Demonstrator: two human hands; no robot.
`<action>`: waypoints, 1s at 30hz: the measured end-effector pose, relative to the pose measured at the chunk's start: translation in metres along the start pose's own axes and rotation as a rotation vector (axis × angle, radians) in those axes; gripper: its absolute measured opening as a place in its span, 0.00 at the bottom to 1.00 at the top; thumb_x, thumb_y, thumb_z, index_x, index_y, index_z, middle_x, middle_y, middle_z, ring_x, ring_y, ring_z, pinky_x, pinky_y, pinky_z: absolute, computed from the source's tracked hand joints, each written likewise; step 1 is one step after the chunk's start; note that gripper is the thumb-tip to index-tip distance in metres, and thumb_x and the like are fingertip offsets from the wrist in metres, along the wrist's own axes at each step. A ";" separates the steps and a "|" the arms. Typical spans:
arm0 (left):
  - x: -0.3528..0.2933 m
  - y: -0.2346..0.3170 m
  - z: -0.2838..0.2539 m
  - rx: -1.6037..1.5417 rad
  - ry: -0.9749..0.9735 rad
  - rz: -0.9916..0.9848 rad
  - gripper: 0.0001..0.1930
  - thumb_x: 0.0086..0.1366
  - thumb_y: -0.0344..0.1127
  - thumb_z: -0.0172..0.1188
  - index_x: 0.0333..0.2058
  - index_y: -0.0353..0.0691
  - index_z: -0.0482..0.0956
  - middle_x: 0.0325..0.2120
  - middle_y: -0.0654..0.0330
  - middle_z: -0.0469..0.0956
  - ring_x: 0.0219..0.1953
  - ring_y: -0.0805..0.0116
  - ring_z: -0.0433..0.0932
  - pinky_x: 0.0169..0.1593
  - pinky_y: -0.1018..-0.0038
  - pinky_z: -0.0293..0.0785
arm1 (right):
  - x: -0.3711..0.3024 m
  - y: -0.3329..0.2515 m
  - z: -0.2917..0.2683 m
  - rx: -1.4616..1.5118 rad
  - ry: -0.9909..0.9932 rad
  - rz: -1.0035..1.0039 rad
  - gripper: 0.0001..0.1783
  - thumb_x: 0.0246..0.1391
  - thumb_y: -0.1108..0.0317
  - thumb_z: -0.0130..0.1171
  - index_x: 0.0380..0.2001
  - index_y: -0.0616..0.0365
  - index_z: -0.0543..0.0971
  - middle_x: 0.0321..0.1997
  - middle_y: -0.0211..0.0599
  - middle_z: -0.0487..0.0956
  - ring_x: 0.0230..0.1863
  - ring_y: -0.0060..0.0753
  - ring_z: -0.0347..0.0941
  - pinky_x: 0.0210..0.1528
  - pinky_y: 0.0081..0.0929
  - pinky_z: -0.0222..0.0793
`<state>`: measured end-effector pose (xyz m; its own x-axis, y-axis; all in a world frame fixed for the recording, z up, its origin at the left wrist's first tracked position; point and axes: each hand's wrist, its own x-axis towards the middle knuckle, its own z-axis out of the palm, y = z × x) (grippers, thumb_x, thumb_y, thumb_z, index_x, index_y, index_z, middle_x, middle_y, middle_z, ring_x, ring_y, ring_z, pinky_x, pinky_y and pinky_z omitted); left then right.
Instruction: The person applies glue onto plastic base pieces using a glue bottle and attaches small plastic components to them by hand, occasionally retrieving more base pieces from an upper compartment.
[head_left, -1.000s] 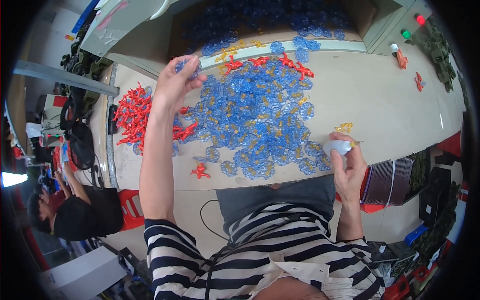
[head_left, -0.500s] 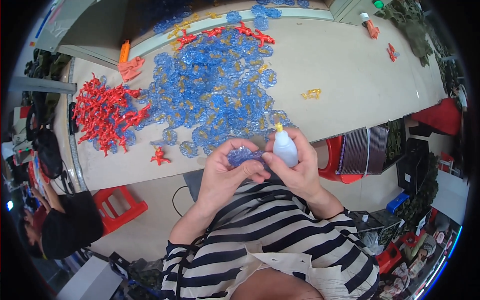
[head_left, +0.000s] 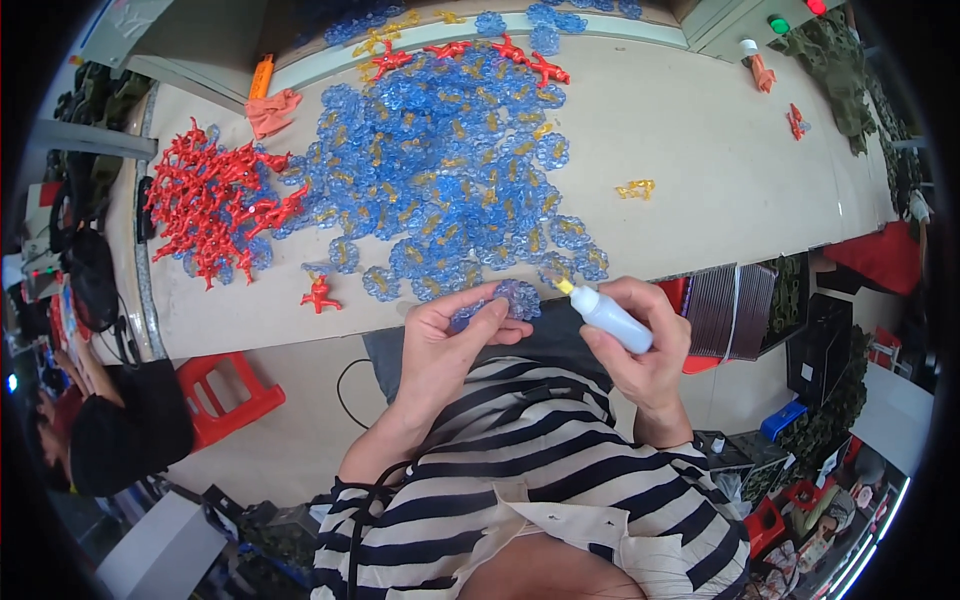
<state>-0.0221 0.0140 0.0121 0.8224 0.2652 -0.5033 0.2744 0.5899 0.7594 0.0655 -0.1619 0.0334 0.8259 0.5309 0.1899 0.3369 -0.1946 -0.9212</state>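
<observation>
My left hand pinches a translucent blue plastic piece with a bumpy rim between thumb and fingers, just off the table's near edge. In my right hand is a white squeeze bottle, tilted so its yellow nozzle tip points up and left. The nozzle and the held piece are apart. Beyond my hands spreads a large heap of similar blue pieces, many with yellow parts in them. Left of it lies a pile of glossy red figures, and one lone red figure lies nearer me.
A yellow plastic part lies on the pale table. An orange cloth and an orange tube are at the back left. Red stools stand below the table, and a person in black sits at the left.
My right hand has moved right with the bottle, tipping it from near upright to a slant, away from the left hand. The blue piece is now turned up and more exposed.
</observation>
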 end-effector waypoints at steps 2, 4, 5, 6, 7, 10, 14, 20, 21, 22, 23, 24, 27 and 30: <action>0.000 -0.001 -0.001 0.001 -0.001 -0.010 0.13 0.60 0.24 0.55 0.44 0.27 0.74 0.30 0.50 0.79 0.30 0.65 0.81 0.34 0.79 0.79 | 0.003 0.001 -0.002 -0.047 0.021 -0.081 0.21 0.35 0.74 0.69 0.37 0.67 0.76 0.26 0.36 0.77 0.25 0.22 0.71 0.28 0.19 0.66; 0.000 -0.001 -0.003 -0.009 0.010 0.004 0.12 0.61 0.24 0.55 0.43 0.27 0.74 0.30 0.49 0.79 0.31 0.65 0.81 0.34 0.79 0.79 | 0.007 -0.004 -0.005 -0.141 -0.013 -0.185 0.21 0.31 0.74 0.72 0.34 0.65 0.78 0.26 0.39 0.79 0.23 0.28 0.73 0.24 0.20 0.66; 0.000 -0.001 -0.003 -0.010 0.011 0.004 0.12 0.61 0.24 0.55 0.43 0.27 0.74 0.30 0.49 0.79 0.31 0.65 0.81 0.34 0.79 0.79 | 0.008 -0.003 -0.004 -0.141 -0.014 -0.185 0.21 0.31 0.74 0.72 0.34 0.65 0.78 0.26 0.39 0.79 0.23 0.28 0.73 0.24 0.20 0.66; 0.000 -0.002 -0.002 -0.007 0.022 0.018 0.11 0.61 0.25 0.54 0.42 0.27 0.75 0.31 0.48 0.79 0.30 0.64 0.81 0.33 0.78 0.79 | 0.008 -0.002 -0.004 -0.139 -0.022 -0.199 0.22 0.30 0.73 0.72 0.34 0.65 0.79 0.24 0.39 0.79 0.21 0.28 0.72 0.23 0.20 0.64; 0.000 -0.002 -0.002 -0.005 0.033 0.032 0.11 0.61 0.26 0.54 0.41 0.27 0.75 0.31 0.47 0.79 0.29 0.63 0.81 0.31 0.78 0.79 | 0.008 -0.001 -0.004 -0.137 -0.030 -0.214 0.22 0.30 0.73 0.72 0.34 0.65 0.79 0.23 0.39 0.79 0.19 0.28 0.70 0.21 0.20 0.62; 0.001 -0.002 -0.002 0.011 0.034 0.044 0.11 0.61 0.26 0.54 0.41 0.27 0.75 0.31 0.47 0.79 0.28 0.62 0.81 0.31 0.78 0.79 | 0.008 -0.001 -0.003 -0.162 -0.037 -0.216 0.22 0.29 0.73 0.73 0.34 0.65 0.79 0.22 0.40 0.78 0.18 0.29 0.70 0.21 0.22 0.62; 0.000 -0.001 -0.001 -0.015 0.019 0.036 0.11 0.60 0.25 0.54 0.41 0.27 0.75 0.31 0.47 0.79 0.28 0.62 0.81 0.31 0.77 0.79 | 0.009 -0.002 -0.001 -0.182 -0.056 -0.196 0.22 0.29 0.73 0.72 0.33 0.66 0.79 0.21 0.39 0.78 0.18 0.29 0.70 0.21 0.22 0.63; 0.000 -0.002 -0.002 0.022 0.028 0.076 0.10 0.60 0.24 0.55 0.40 0.27 0.76 0.31 0.47 0.79 0.29 0.63 0.81 0.31 0.77 0.79 | 0.008 -0.005 -0.003 -0.185 -0.090 -0.157 0.21 0.30 0.74 0.72 0.33 0.66 0.80 0.22 0.40 0.79 0.19 0.30 0.70 0.22 0.22 0.63; 0.000 -0.002 -0.002 0.037 0.031 0.084 0.10 0.60 0.24 0.55 0.40 0.27 0.76 0.31 0.47 0.79 0.29 0.63 0.81 0.31 0.77 0.79 | 0.008 -0.004 -0.003 -0.191 -0.079 -0.168 0.21 0.30 0.74 0.72 0.33 0.66 0.80 0.22 0.40 0.79 0.19 0.30 0.71 0.22 0.22 0.63; -0.001 -0.002 -0.001 0.053 0.034 0.091 0.10 0.60 0.24 0.55 0.40 0.27 0.76 0.31 0.47 0.79 0.29 0.63 0.81 0.32 0.77 0.79 | 0.008 -0.004 -0.003 -0.198 -0.069 -0.179 0.21 0.30 0.74 0.72 0.33 0.65 0.80 0.22 0.40 0.79 0.19 0.30 0.71 0.22 0.22 0.63; -0.001 -0.001 -0.001 0.054 0.034 0.090 0.10 0.60 0.24 0.55 0.40 0.27 0.76 0.31 0.47 0.79 0.29 0.63 0.81 0.32 0.77 0.79 | 0.008 -0.004 -0.003 -0.198 -0.068 -0.179 0.21 0.30 0.74 0.72 0.33 0.65 0.80 0.22 0.40 0.79 0.19 0.30 0.71 0.22 0.22 0.63; -0.002 -0.001 0.000 0.065 0.026 0.099 0.10 0.60 0.24 0.55 0.41 0.27 0.76 0.31 0.47 0.79 0.29 0.63 0.81 0.32 0.78 0.79 | 0.009 -0.004 -0.003 -0.204 -0.070 -0.177 0.21 0.30 0.74 0.72 0.33 0.65 0.80 0.22 0.40 0.79 0.19 0.30 0.71 0.22 0.22 0.64; 0.000 -0.005 -0.003 0.073 0.020 0.107 0.11 0.60 0.24 0.55 0.42 0.27 0.75 0.31 0.50 0.79 0.30 0.66 0.81 0.33 0.80 0.78 | 0.009 -0.006 -0.003 -0.213 -0.073 -0.162 0.20 0.30 0.74 0.72 0.33 0.65 0.80 0.22 0.40 0.78 0.20 0.29 0.71 0.22 0.21 0.64; 0.001 -0.004 -0.003 0.057 0.019 0.101 0.12 0.60 0.25 0.56 0.43 0.28 0.75 0.30 0.52 0.79 0.31 0.69 0.80 0.34 0.82 0.77 | 0.006 -0.005 -0.008 -0.183 -0.059 -0.104 0.20 0.32 0.76 0.70 0.34 0.66 0.79 0.22 0.39 0.78 0.21 0.27 0.71 0.23 0.20 0.64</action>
<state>-0.0238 0.0143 0.0078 0.8379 0.3357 -0.4303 0.2192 0.5150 0.8287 0.0721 -0.1642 0.0417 0.7563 0.6026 0.2550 0.4996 -0.2802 -0.8197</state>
